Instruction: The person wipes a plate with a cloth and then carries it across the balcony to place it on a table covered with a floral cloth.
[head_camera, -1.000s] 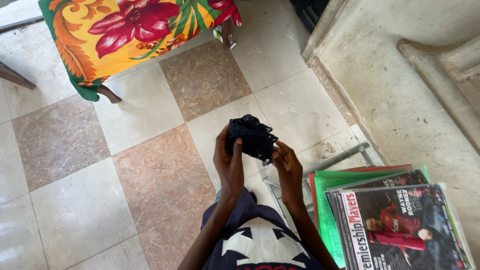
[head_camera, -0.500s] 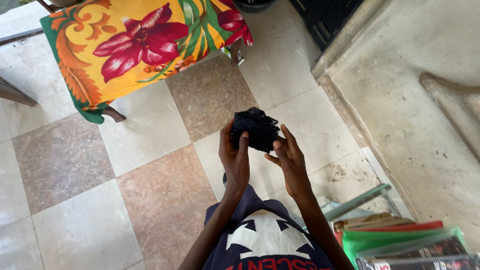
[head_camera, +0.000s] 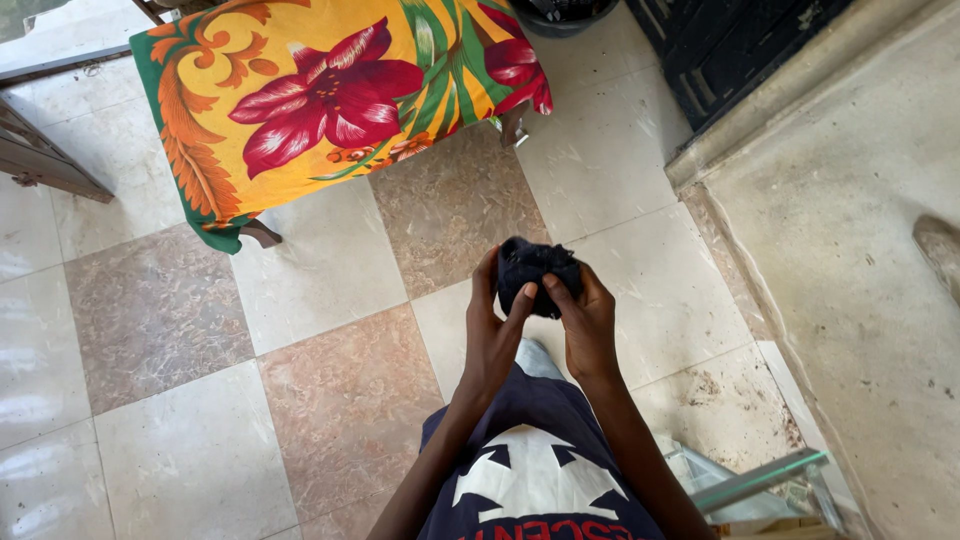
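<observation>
Both the left hand (head_camera: 497, 335) and right hand (head_camera: 587, 325) are closed around a bunched black cloth (head_camera: 535, 268), held above the tiled floor (head_camera: 330, 270), apparently mid-bundling; further tucking would need a steady two-handed hold.

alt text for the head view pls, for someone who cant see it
Seen from above, a person's left hand and right hand together squeeze a balled-up black cloth over a tiled floor. A bench draped in a bright floral cloth stands beyond.
</observation>
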